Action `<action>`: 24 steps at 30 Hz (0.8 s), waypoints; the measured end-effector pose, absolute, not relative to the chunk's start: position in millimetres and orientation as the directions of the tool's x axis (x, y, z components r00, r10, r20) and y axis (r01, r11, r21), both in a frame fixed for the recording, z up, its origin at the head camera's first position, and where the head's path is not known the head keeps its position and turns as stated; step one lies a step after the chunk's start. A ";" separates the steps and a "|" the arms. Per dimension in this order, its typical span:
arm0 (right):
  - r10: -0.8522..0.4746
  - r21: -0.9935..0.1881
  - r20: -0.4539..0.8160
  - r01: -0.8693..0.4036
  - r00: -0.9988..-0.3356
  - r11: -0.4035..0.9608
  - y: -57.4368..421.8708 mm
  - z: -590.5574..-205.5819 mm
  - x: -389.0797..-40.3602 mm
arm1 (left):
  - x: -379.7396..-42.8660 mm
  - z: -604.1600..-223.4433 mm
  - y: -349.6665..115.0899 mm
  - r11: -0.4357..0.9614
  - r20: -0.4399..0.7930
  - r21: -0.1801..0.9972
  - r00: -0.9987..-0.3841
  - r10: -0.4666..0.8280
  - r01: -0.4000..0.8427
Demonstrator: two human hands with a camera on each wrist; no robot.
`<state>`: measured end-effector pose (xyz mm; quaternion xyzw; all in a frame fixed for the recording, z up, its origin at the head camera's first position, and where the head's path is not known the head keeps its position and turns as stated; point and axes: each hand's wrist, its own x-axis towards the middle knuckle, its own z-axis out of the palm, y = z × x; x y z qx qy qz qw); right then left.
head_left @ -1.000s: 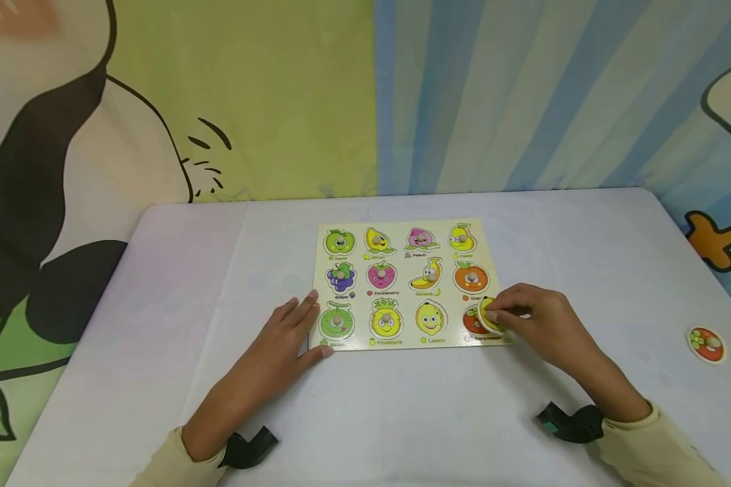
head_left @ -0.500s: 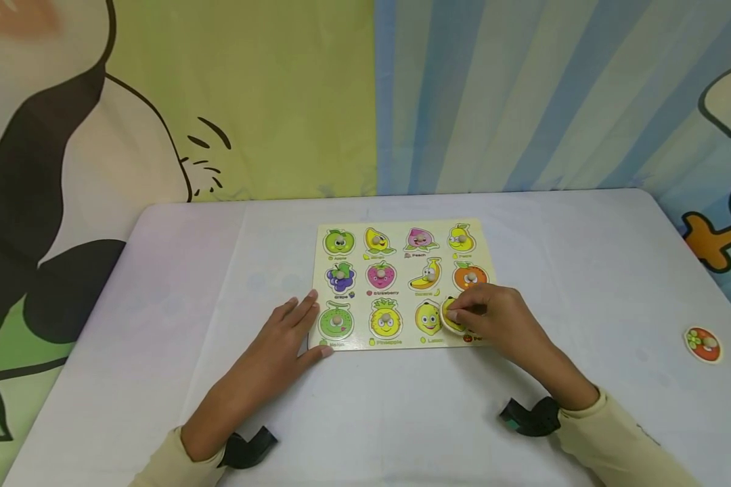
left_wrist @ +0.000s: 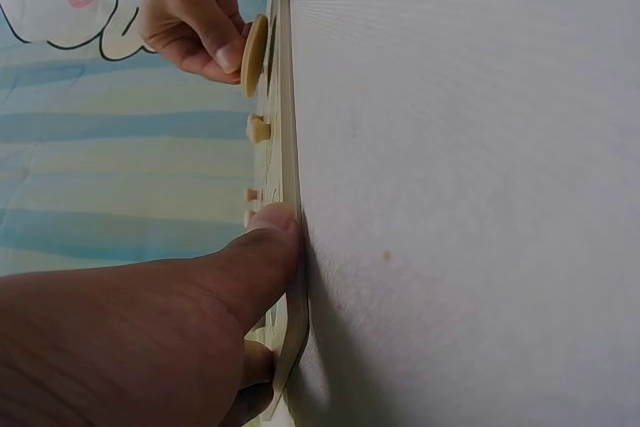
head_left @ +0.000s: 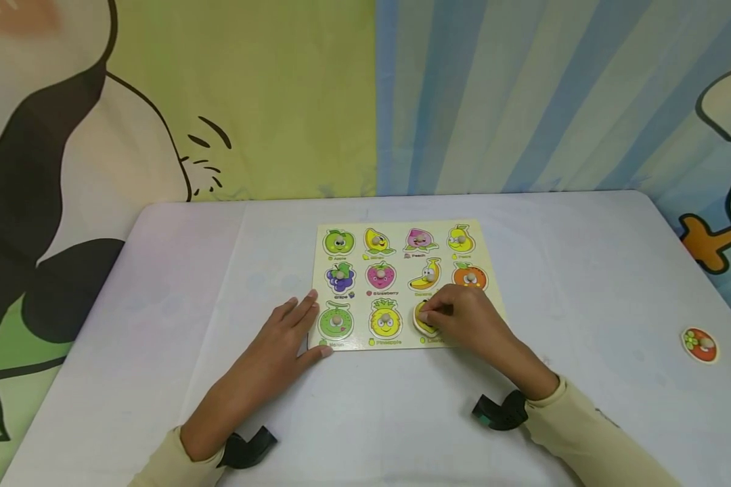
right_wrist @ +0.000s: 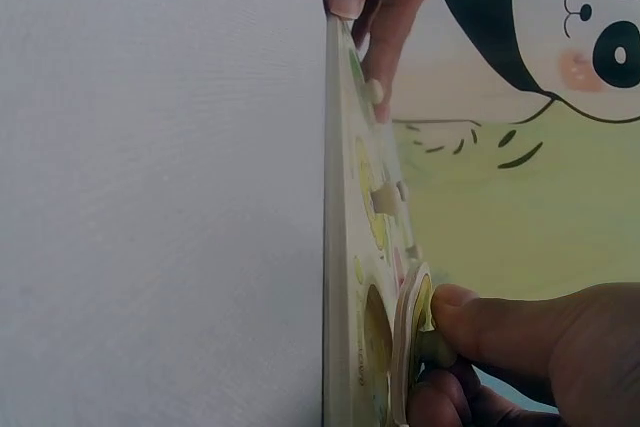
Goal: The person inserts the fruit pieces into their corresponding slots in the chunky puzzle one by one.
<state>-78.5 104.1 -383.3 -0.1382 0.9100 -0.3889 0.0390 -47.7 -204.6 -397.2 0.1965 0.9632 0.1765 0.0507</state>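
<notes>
A cream fruit puzzle board (head_left: 361, 318) lies on the white table in the head view, with knobbed fruit pieces in its slots. My left hand (head_left: 283, 348) rests at its lower left edge, fingers stretched along the side and thumb (left_wrist: 265, 247) on the near edge. By its knob, my right hand (head_left: 472, 321) pinches a yellow lemon piece (head_left: 422, 326). That piece is tilted over the printed lemon slot in the bottom row, and the right wrist view shows it standing slightly off the board. The bottom right slot is hidden behind my right hand.
A loose round orange-red piece (head_left: 700, 345) with green leaves and a knob lies far right on the white table (head_left: 585, 270). A cartoon-printed cloth backdrop (head_left: 250, 101) rises behind the table. Each wrist carries a black camera mount (head_left: 501, 410).
My right hand has carried the lemon piece leftward from the bottom right slot to the lemon slot. My left hand has stayed at the board's edge.
</notes>
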 end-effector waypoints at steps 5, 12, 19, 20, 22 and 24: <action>-0.277 -0.684 0.029 -0.222 -0.960 0.695 102.1 -383.9 -79.0 | -48.1 -397.2 -204.4 0.862 -0.038 0.361 -0.918 0.395 0.356; -0.292 -0.652 0.056 -0.256 -0.955 0.714 101.5 -387.9 -81.1 | -47.8 -396.6 -204.2 0.865 -0.049 0.363 -0.920 0.389 0.346; -0.294 -0.626 0.079 -0.277 -0.952 0.729 101.3 -390.6 -79.9 | -47.9 -397.3 -204.1 0.864 -0.046 0.362 -0.919 0.391 0.350; -0.294 -0.624 0.079 -0.278 -0.952 0.731 101.2 -390.6 -79.7 | -48.1 -397.4 -204.1 0.864 -0.047 0.364 -0.919 0.391 0.349; -0.296 -0.618 0.077 -0.279 -0.952 0.735 101.1 -390.3 -79.3 | -48.2 -397.7 -204.2 0.863 -0.049 0.364 -0.919 0.392 0.349; -0.293 -0.611 0.076 -0.277 -0.953 0.742 100.2 -390.2 -78.8 | -48.3 -397.6 -204.3 0.864 -0.048 0.363 -0.919 0.392 0.350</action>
